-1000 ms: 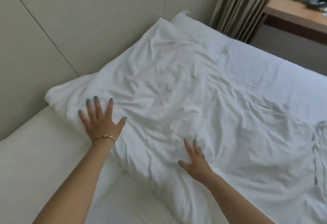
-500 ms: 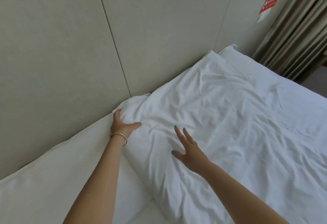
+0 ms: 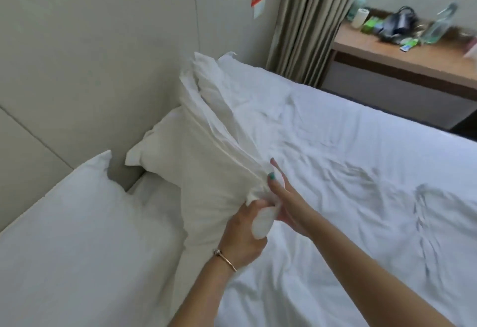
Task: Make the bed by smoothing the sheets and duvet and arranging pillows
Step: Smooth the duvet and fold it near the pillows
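Fingers of the left hand [image 3: 245, 236] were curled tight round a bunched corner of the duvet [image 3: 348, 172], lifting that edge off the mattress; a thin bracelet [image 3: 225, 259] sat on the wrist. Beside it, touching the same raised fold, the right hand [image 3: 286, 203] had its thumb pressed on the near face of the cloth and its other fingers tucked behind, so it pinched the fold; how far those fingers bent I could not tell. From the lifted corner the duvet stood up in a creased ridge running toward the wall, then spread white and rumpled over the rest of the bed. Just behind the ridge, a pillow [image 3: 165, 151] leaned against the padded headboard [image 3: 77, 68], one corner sticking out. Another pillow [image 3: 77, 223] lay nearer on the left, cut off by the frame's edge. Past the bed stood a curtain [image 3: 309, 24] and a wooden desk [image 3: 402, 58] with bottles and a dark bag, all blurred.
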The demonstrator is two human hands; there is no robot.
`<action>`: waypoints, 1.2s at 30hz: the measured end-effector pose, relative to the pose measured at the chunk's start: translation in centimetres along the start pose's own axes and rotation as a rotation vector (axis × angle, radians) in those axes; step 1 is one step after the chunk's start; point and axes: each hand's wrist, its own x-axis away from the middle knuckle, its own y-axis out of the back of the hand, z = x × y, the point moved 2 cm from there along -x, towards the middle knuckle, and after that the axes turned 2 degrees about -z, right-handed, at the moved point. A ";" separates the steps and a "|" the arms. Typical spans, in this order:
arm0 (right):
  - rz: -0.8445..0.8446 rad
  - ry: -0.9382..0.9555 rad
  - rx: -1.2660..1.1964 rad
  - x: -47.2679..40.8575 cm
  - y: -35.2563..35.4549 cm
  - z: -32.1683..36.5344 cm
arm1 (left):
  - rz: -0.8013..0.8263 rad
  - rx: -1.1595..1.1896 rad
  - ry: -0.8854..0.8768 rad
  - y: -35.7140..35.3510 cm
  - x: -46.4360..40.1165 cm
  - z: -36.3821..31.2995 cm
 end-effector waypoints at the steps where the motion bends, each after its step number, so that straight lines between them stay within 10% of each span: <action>1: -0.058 -0.004 0.011 1.1 1.9 0.3 | 0.070 -0.022 -0.023 -2.2 0.4 -1.0; 11: -0.381 -0.094 0.340 15.2 16.9 -11.7 | 0.918 -0.408 -0.180 -21.8 11.2 -5.1; 17: -0.511 -0.205 0.145 20.0 22.1 -21.6 | 0.750 -0.096 0.211 -28.4 17.1 -4.0; 23: -0.503 -0.067 0.209 22.2 24.3 -22.6 | 0.798 -0.591 -0.178 -31.0 18.8 -5.1; 29: -0.487 -0.230 0.113 26.6 26.3 -25.7 | 1.286 -0.319 0.050 -32.9 19.3 -8.5; 32: -0.423 -0.354 0.194 27.5 25.4 -27.4 | 0.787 0.016 0.161 -31.8 13.0 -9.6; 34: -0.348 -0.429 0.166 28.6 23.3 -29.3 | 0.297 -0.301 -0.173 -30.8 8.1 -8.9; 36: -0.362 -0.423 0.095 30.0 20.8 -31.2 | 0.277 -0.819 -0.174 -31.4 4.6 -7.5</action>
